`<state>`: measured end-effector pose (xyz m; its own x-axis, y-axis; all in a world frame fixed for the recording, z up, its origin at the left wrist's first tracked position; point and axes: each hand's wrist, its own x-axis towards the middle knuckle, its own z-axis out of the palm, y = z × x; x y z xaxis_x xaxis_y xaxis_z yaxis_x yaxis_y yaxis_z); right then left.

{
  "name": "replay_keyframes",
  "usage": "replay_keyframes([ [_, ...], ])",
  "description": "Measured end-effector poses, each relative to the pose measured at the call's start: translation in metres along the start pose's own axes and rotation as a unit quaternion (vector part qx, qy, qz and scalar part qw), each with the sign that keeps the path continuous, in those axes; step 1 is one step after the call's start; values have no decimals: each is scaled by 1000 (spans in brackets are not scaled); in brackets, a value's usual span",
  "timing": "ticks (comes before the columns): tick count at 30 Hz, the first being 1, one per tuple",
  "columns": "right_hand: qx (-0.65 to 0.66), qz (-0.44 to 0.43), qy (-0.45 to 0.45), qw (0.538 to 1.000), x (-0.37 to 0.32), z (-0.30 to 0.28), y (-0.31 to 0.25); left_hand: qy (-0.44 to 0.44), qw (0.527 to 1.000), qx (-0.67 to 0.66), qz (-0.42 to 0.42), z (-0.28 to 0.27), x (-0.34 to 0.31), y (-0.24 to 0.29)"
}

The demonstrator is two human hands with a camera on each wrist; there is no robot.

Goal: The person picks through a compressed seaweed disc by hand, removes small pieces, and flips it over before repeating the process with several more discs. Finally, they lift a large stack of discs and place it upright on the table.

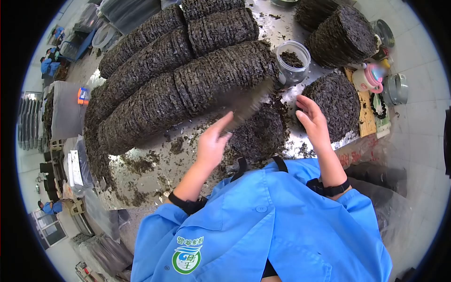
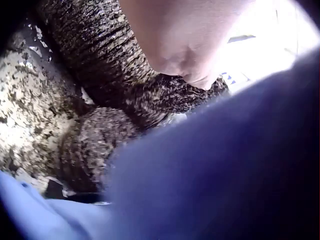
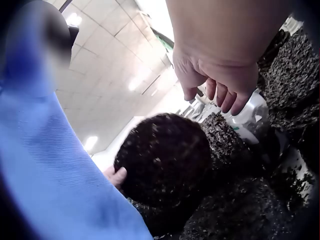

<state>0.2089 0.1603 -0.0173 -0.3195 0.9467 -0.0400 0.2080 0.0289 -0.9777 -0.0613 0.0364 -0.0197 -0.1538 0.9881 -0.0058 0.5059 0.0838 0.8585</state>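
My left hand pinches a thin round dried seaweed sheet at its near edge. The sheet is tilted up on edge and blurred in the head view; the right wrist view shows its dark, broad face. Below it, a round stack of seaweed sits on the metal table. My right hand is held with fingers loosely extended and nothing in them, between that stack and another round seaweed stack to the right. In the left wrist view, the left hand covers much of the sheet.
Long rows of stacked seaweed sheets lie across the left and back. A clear jar with seaweed bits stands behind the right hand. More stacks and a pink cup are at the right. Loose flakes litter the tabletop.
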Motion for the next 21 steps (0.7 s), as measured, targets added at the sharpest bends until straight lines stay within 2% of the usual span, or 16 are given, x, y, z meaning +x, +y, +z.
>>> replay_keyframes([
  [1, 1, -1, 0, 1000, 3, 7, -1, 43, 986, -122, -106, -6, -4, -3],
  [2, 94, 51, -26, 994, 7, 15, -4, 89, 945, -300, -94, -7, -4, -3],
  [3, 185, 102, -51, 976, 10, 21, -6, 131, 871, -468, -78, -9, -3, 2],
  [4, 225, 134, -77, 962, 12, 26, -12, 135, 830, -528, -118, -15, -5, 14],
  [5, 261, 150, -71, 951, 11, 34, -19, 137, 830, -528, -115, -17, -6, 19],
  [7, 276, 177, -118, 937, 13, 41, -24, 129, 756, -615, -185, -18, -9, 23],
  [9, 294, 182, -128, 930, 11, 45, -31, 136, 754, -615, -184, -15, -11, 18],
  [11, 310, 184, -138, 922, 8, 45, -39, 100, 723, -658, -184, -16, -12, 17],
  [15, 273, 172, -130, 937, 2, 42, -50, 89, 710, -675, -182, -16, -16, 27],
  [19, 271, 141, -84, 949, -2, 44, -50, 78, 703, -681, -187, -12, -17, 24],
  [21, 274, 132, -90, 948, -2, 36, -52, 34, 693, -696, -186, -11, -16, 23],
])
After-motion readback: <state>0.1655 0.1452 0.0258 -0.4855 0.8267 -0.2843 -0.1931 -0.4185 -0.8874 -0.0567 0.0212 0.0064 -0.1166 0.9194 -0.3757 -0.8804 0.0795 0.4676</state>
